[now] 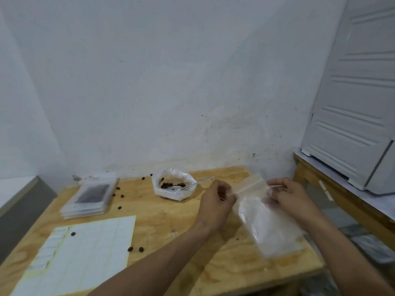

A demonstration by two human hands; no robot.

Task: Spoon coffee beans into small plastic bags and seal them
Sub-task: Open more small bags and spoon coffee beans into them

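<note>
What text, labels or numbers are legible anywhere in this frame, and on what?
None can be read.
Label sheet: faint marks on the left-column stickers, too blurred to read.
Stack of filled bags: no print that can be made out.
Clear plastic bag held by both hands: plain, no print visible.
White appliance: no marking visible.

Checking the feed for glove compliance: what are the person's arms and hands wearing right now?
Nothing visible. The left hand and right hand are bare, with no gloves, rings or watch showing. Both forearms are uncovered to the frame edge; no sleeves appear.
</note>
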